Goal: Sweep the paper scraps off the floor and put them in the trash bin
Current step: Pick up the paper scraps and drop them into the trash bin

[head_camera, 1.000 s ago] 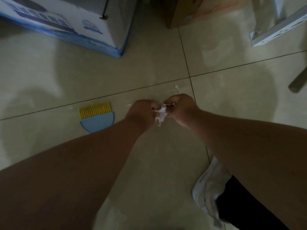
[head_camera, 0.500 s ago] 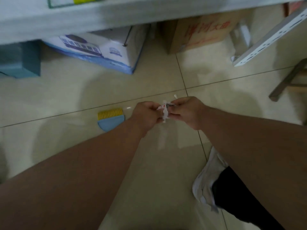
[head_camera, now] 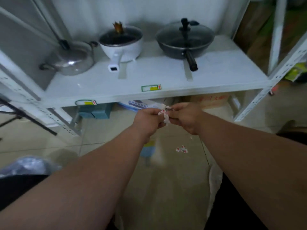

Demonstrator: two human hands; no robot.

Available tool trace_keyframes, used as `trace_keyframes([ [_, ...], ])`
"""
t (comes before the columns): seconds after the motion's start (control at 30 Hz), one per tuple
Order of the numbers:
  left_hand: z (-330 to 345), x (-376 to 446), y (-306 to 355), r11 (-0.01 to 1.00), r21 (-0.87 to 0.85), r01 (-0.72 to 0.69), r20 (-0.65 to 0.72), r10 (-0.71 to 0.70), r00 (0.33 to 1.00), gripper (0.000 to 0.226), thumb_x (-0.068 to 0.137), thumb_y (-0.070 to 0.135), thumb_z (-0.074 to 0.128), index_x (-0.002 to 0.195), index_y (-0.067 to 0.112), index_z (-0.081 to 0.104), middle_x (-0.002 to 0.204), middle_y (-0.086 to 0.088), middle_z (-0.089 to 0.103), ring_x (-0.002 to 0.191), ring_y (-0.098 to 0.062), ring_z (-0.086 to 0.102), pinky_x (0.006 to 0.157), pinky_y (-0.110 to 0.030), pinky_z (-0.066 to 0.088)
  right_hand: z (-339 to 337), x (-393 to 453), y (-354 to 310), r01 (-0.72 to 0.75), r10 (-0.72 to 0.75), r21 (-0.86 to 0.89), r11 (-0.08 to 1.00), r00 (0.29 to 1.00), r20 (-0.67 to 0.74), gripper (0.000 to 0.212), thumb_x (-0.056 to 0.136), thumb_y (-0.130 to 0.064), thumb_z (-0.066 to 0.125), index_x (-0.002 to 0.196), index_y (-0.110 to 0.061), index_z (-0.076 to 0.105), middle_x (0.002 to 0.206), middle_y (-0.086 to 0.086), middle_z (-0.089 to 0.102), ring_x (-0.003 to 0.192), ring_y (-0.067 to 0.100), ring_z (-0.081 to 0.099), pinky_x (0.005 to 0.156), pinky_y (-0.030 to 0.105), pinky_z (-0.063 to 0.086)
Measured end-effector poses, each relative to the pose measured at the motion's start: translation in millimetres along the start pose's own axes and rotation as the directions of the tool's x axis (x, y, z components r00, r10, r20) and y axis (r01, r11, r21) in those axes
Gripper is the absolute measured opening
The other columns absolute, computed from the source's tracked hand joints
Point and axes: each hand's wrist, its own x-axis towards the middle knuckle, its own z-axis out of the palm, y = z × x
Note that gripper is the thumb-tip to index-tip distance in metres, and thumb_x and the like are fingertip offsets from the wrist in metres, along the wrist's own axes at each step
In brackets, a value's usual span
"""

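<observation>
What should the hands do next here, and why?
Probably drop the paper wad that the left hand and right hand pinch, then take the brush: scraps already lie on the floor.

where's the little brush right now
In the head view the brush lies on the floor below the left hand, partly hidden by the left forearm, with paper scraps to its right.

A white shelf (head_camera: 149, 77) carries a steel pot (head_camera: 69, 61), a white lidded pot (head_camera: 122, 44) and a dark lidded wok (head_camera: 184, 42), with a blue box (head_camera: 95, 112) and cardboard box (head_camera: 214, 99) on the floor beneath.
</observation>
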Motion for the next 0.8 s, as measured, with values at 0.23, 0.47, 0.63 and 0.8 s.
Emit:
trace_keyframes([
  [0.23,-105,-81,91,0.978,0.102,-0.182,-0.236,0.202,0.951,0.011,0.089,-0.007,0.07,0.097,-0.015,0.071,0.072,-0.014,0.069,0.057,-0.015,0.066,0.064,-0.023,0.06,122,-37,-67,0.096,-0.106,0.057,0.994,0.968,0.226,0.034,0.085,0.005,0.073,0.115,0.015,0.062,0.111,0.03,0.07,0.091,0.031,0.071,0.085,0.035,0.061],
  [0.47,-227,-195,134,0.963,0.121,-0.239,-0.484,0.268,0.833,0.011,0.088,-0.001,0.077,0.098,-0.004,0.075,0.087,-0.021,0.075,0.078,-0.028,0.072,0.083,-0.039,0.065,269,-96,-96,0.159,-0.161,0.049,0.986,0.834,0.528,0.014,0.088,0.005,0.07,0.101,0.005,0.067,0.09,0.015,0.075,0.079,0.021,0.075,0.076,0.026,0.062],
  [0.63,-304,-266,148,0.952,0.169,-0.256,-0.586,0.306,0.751,0.013,0.088,0.001,0.077,0.1,-0.005,0.075,0.093,-0.026,0.075,0.078,-0.024,0.07,0.079,-0.033,0.065,365,-133,-96,0.177,-0.15,0.02,0.984,0.756,0.637,0.018,0.089,0.004,0.069,0.107,0.003,0.067,0.102,0.018,0.074,0.086,0.022,0.074,0.075,0.024,0.061],
  [0.8,-378,-293,129,0.964,0.106,-0.245,-0.682,0.25,0.687,0.012,0.087,0.003,0.079,0.099,-0.001,0.078,0.09,-0.018,0.076,0.079,-0.022,0.072,0.071,-0.026,0.06,456,-136,-69,0.175,-0.085,-0.061,0.983,0.716,0.693,0.022,0.091,0.003,0.067,0.113,0.007,0.067,0.108,0.02,0.073,0.095,0.026,0.073,0.089,0.033,0.058],
])
